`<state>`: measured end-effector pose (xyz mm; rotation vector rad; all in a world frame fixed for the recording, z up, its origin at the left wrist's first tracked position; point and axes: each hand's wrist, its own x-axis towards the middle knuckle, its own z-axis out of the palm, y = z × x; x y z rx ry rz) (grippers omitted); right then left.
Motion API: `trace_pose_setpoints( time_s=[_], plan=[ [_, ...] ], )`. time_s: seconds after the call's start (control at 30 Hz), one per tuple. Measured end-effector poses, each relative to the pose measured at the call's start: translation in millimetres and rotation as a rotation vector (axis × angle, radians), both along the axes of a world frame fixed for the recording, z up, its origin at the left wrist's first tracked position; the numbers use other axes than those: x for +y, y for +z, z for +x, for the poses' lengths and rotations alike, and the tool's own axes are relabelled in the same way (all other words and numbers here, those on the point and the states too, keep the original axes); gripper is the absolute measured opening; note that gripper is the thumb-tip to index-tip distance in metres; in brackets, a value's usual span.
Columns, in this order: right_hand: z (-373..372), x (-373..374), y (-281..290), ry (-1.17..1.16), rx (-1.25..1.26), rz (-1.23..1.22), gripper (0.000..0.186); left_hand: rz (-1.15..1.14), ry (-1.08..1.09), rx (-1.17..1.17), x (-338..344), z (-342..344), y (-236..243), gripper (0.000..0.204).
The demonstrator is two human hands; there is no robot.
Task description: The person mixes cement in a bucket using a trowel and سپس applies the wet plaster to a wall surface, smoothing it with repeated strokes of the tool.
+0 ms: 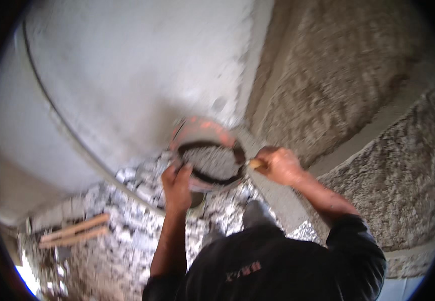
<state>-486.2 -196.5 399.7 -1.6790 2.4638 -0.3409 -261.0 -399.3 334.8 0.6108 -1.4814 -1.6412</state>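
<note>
A round, worn orange-red basin is in front of me, with grey mortar inside. My left hand is closed on its near left rim, thumb toward the inside. At the right side of the basin my right hand is closed around a short wooden handle. The handle points toward the basin; the working end of this tool cannot be made out, so its kind is unclear. Slight blur covers the right hand.
Rubble covers the floor. A smooth pale wall rises ahead and left, crossed by a hose or cable. Rough mortar-coated wall with smooth bands stands at right. Wooden strips lie on the left.
</note>
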Motion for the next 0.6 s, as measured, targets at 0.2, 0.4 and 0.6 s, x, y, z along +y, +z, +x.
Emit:
trace_pose_setpoints(
  time_s=[0.2,0.4,0.6],
  plan=[
    [-39,-28,56,0.117,0.038,-0.096,0.022,0.258,0.074,0.224,-13,5,-28,0.03],
    [-103,-58,171,0.304,0.08,-0.333,0.023,0.237,0.253,0.057,-21,-31,-36,0.014],
    [-183,-114,329,0.564,0.218,-0.589,0.031,0.091,0.4,-0.255,1,-80,2,0.027]
  ],
)
